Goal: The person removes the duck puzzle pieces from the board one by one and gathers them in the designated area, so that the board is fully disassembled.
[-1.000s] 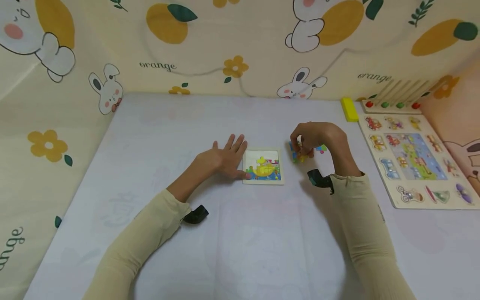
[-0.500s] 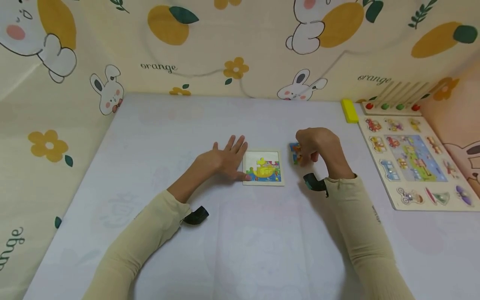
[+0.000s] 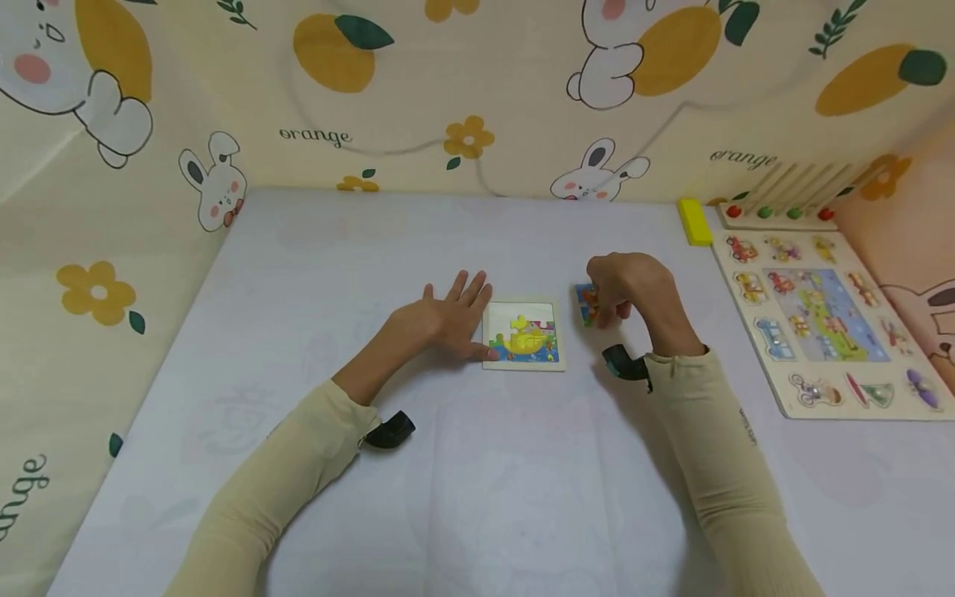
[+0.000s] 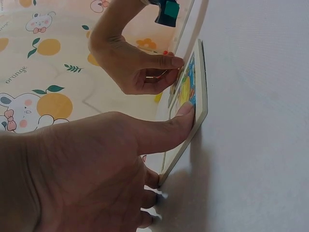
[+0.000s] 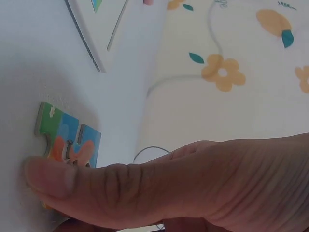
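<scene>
A square tray puzzle [image 3: 525, 367] with a pale frame lies flat mid-table. A yellow duck picture fills its lower part; the upper part is bare white. My left hand [image 3: 443, 322] spreads its fingers at the puzzle's left side, and its thumb [image 4: 182, 123] rests on the frame's lower left corner. Just right of the tray, my right hand [image 3: 630, 286] grips at small blue, green and orange jigsaw pieces [image 5: 67, 130], thumb against their near side and fingers curled behind. The thumb covers part of the pieces, and the fingertips are mostly hidden.
A large wooden picture puzzle board [image 3: 783, 390] lies at the right. Behind it stands a rack [image 3: 779, 217] with thin sticks and red and green beads. A yellow block [image 3: 695, 222] sits beside the rack. Patterned cloth [image 3: 418, 99] walls the back and sides.
My right hand has come down and slightly nearer over the loose pieces, hiding those at its right. Little differs over the last half second. My left hand stays where it was.
</scene>
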Demonstrator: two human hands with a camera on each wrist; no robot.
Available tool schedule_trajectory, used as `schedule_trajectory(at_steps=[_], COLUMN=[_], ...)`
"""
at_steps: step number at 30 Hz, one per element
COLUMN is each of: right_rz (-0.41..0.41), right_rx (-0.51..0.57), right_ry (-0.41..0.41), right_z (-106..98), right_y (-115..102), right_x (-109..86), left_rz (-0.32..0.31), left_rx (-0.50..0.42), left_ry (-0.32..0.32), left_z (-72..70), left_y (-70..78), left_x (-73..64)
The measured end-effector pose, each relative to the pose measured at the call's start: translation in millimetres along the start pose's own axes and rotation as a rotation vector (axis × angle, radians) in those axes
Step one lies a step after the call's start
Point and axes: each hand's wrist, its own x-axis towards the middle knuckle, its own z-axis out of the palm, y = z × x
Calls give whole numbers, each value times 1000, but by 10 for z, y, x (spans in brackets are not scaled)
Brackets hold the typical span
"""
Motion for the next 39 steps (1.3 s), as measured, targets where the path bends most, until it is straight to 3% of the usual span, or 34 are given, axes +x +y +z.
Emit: schedule_trajectory(at_steps=[9,13,22,29,34,39], right_rz=[-8,-53,-324,-471,-501,-470], right_rx=[-10,-3,69,54,41,20], right_ry=[45,95,152,183,168,122], right_z=[-17,-38,-52,4,60,113], right_y=[-4,-30,-154,-342,-476,-577], right_x=[-64,-131,-240,-127,-40,10], left_rz=[-1,0,20,30,28,29], left_rx=[-13,-20,-23,-17,-12,-7], left_ry=[2,-1,-14,-19,-25,-23], left_z=[13,3,-15,-17,-13,-9], left_y=[-6,-2,-19,-27,-27,-26], left_x=[-3,-11,-29,-30,-31,-36])
